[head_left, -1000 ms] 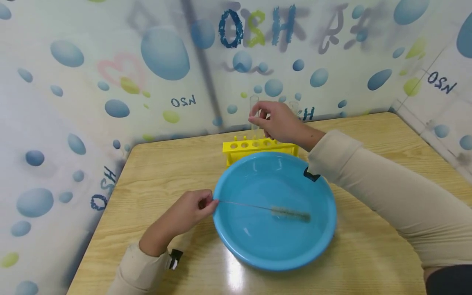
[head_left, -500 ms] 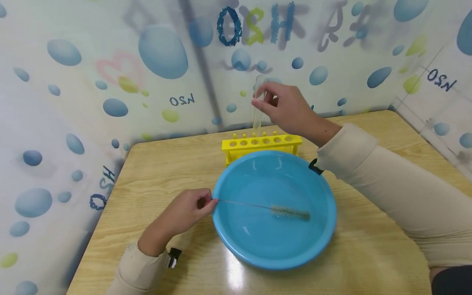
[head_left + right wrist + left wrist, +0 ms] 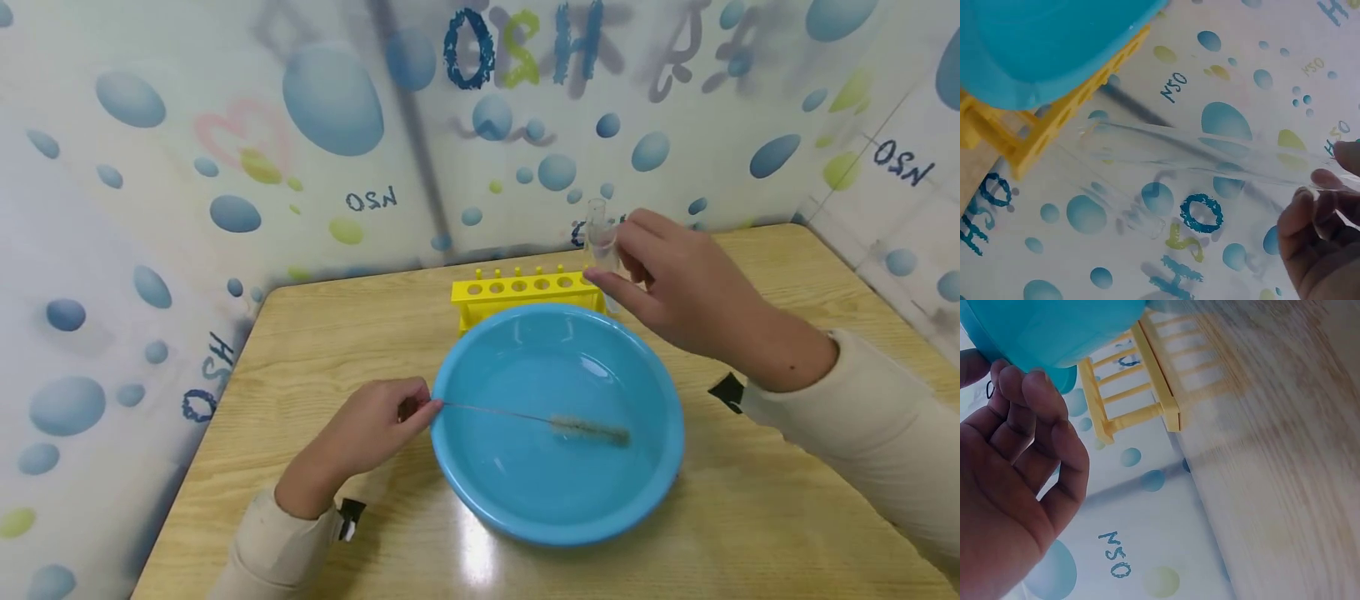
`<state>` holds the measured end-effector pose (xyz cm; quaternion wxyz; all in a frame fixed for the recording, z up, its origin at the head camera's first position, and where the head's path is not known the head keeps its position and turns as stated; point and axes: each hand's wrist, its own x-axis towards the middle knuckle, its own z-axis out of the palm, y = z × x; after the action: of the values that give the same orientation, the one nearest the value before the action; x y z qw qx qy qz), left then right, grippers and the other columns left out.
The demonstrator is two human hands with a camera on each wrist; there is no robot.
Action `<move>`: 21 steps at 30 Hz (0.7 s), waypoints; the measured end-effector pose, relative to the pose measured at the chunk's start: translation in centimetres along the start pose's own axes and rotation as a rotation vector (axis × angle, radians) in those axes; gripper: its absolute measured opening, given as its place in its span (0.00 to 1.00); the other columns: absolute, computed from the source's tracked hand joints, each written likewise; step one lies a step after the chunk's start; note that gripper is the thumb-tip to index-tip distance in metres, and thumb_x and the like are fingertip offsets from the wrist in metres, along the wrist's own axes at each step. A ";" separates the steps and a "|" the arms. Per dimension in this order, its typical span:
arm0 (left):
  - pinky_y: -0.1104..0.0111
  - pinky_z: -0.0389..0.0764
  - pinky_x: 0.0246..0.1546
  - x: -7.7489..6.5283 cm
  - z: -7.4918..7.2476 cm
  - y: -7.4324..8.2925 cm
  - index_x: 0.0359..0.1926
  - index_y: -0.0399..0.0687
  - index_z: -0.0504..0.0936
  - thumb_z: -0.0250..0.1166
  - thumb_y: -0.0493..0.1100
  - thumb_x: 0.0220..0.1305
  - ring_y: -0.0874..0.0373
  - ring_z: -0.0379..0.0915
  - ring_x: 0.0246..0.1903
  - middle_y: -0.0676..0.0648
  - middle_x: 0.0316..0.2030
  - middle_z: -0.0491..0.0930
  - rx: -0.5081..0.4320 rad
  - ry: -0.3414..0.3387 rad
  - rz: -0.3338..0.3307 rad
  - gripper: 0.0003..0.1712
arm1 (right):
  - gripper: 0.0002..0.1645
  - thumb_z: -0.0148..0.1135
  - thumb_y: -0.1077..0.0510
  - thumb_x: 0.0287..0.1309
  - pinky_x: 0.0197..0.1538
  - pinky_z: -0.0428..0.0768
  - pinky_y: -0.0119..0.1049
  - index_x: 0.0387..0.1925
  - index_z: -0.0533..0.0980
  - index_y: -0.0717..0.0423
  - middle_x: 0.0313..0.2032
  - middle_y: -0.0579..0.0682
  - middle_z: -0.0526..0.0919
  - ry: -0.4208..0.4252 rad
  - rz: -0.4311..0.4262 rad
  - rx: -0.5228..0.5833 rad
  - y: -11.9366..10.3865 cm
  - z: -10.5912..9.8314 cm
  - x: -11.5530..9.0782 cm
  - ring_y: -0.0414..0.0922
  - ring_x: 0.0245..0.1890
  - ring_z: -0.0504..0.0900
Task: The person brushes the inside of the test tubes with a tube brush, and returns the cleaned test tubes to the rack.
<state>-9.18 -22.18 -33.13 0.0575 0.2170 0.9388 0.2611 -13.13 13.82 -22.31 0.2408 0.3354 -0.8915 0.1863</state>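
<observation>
My left hand point(image 3: 367, 427) pinches the thin wire handle of a test tube brush point(image 3: 588, 430) at the left rim of a light blue basin point(image 3: 517, 492). The brush's bristled head lies inside the basin, and the handle's small wire loop point(image 3: 990, 389) pokes out beside my fingers. Beyond the basin's right rim, my right hand point(image 3: 690, 287) holds a clear glass test tube point(image 3: 1197, 149) between thumb and fingers, near one end. Its other end reaches down by the right end of a yellow test tube rack point(image 3: 491, 292). A second test tube point(image 3: 1113, 200) stands in that rack's end.
The rack stands directly behind the basin, which partly hides it. Both are on a wooden table point(image 3: 337, 342) that meets a wall point(image 3: 300, 208) printed with blue drops at the back. Another wall point(image 3: 900, 242) closes in on the right.
My right hand lifted the test tube out of a middle hole of the rack, then carried it right and toward me, down past the rack's right end. My left hand and the brush stayed nearly still.
</observation>
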 end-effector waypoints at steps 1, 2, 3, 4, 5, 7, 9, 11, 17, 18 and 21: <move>0.74 0.67 0.21 0.0 0.0 0.0 0.26 0.59 0.75 0.61 0.54 0.72 0.66 0.63 0.19 0.60 0.18 0.67 0.003 0.002 0.002 0.16 | 0.13 0.72 0.58 0.58 0.25 0.67 0.33 0.34 0.74 0.57 0.28 0.49 0.70 -0.007 -0.003 -0.028 0.0 0.1 -0.7 0.41 0.25 0.65; 0.74 0.67 0.21 0.0 0.0 0.0 0.26 0.59 0.75 0.61 0.54 0.72 0.66 0.63 0.19 0.60 0.18 0.67 0.004 0.005 0.005 0.16 | 0.14 0.73 0.57 0.56 0.25 0.70 0.33 0.36 0.75 0.57 0.30 0.50 0.72 -0.019 0.004 -0.056 0.1 0.2 -1.4 0.42 0.25 0.67; 0.74 0.67 0.21 0.0 0.0 0.0 0.26 0.59 0.75 0.61 0.54 0.72 0.67 0.62 0.19 0.60 0.18 0.67 0.004 0.009 0.008 0.16 | 0.15 0.74 0.57 0.55 0.26 0.75 0.36 0.37 0.76 0.57 0.33 0.51 0.74 -0.030 0.014 -0.070 0.2 0.3 -2.1 0.44 0.27 0.71; 0.74 0.67 0.21 0.0 0.0 0.0 0.25 0.59 0.75 0.60 0.54 0.72 0.67 0.62 0.19 0.60 0.18 0.67 0.005 0.011 0.012 0.16 | 0.16 0.74 0.56 0.55 0.29 0.79 0.39 0.39 0.76 0.58 0.36 0.53 0.77 -0.044 0.030 -0.079 0.4 0.4 -2.8 0.46 0.30 0.75; 0.74 0.67 0.21 0.0 0.0 0.1 0.25 0.59 0.75 0.60 0.54 0.72 0.67 0.62 0.19 0.60 0.18 0.67 0.005 0.013 0.015 0.16 | 0.17 0.74 0.56 0.55 0.32 0.83 0.44 0.42 0.77 0.58 0.39 0.55 0.79 -0.065 0.055 -0.083 0.5 0.5 -3.5 0.49 0.34 0.78; 0.74 0.67 0.22 0.0 0.0 0.1 0.25 0.59 0.75 0.61 0.53 0.72 0.67 0.62 0.19 0.61 0.18 0.67 0.009 0.014 0.018 0.16 | 0.18 0.73 0.55 0.57 0.39 0.86 0.52 0.45 0.77 0.57 0.45 0.58 0.82 -0.121 0.118 -0.082 0.8 0.8 -4.8 0.55 0.43 0.82; 0.74 0.67 0.21 0.0 0.1 0.1 0.25 0.59 0.75 0.61 0.53 0.72 0.67 0.62 0.19 0.61 0.17 0.67 0.012 0.013 0.018 0.16 | 0.19 0.71 0.54 0.60 0.44 0.84 0.58 0.49 0.76 0.57 0.49 0.60 0.83 -0.178 0.180 -0.075 1.1 1.2 -5.8 0.58 0.49 0.82; 0.74 0.66 0.21 0.0 0.1 0.2 0.25 0.59 0.75 0.61 0.52 0.72 0.67 0.62 0.19 0.61 0.17 0.66 0.015 0.014 0.014 0.16 | 0.20 0.69 0.54 0.62 0.47 0.83 0.60 0.52 0.76 0.57 0.50 0.60 0.83 -0.221 0.210 -0.088 1.3 1.6 -6.6 0.59 0.51 0.82; 0.74 0.64 0.19 0.1 0.3 0.0 0.27 0.56 0.75 0.55 0.53 0.76 0.67 0.59 0.17 0.59 0.16 0.61 -0.006 0.013 0.021 0.17 | 0.24 0.72 0.58 0.57 0.41 0.85 0.53 0.54 0.78 0.56 0.44 0.56 0.81 -0.197 0.153 -0.116 2.2 3.4 -8.1 0.54 0.43 0.81; 0.74 0.64 0.19 0.1 0.4 -0.1 0.28 0.55 0.76 0.54 0.54 0.77 0.67 0.58 0.17 0.59 0.16 0.60 -0.013 0.011 0.023 0.18 | 0.25 0.73 0.58 0.56 0.38 0.85 0.50 0.55 0.78 0.56 0.43 0.55 0.80 -0.184 0.145 -0.108 2.3 3.6 -8.2 0.52 0.40 0.80; 0.73 0.65 0.20 0.0 0.2 -0.2 0.28 0.53 0.76 0.53 0.54 0.77 0.66 0.58 0.17 0.59 0.17 0.60 -0.036 0.005 0.025 0.19 | 0.28 0.73 0.59 0.55 0.32 0.82 0.41 0.58 0.78 0.52 0.40 0.52 0.78 -0.174 0.138 -0.079 2.5 4.5 -8.5 0.47 0.35 0.77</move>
<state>-9.21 -22.21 -33.44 0.0560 0.2270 0.9314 0.2791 -10.59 17.69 -31.09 0.1620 0.2787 -0.9366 0.1374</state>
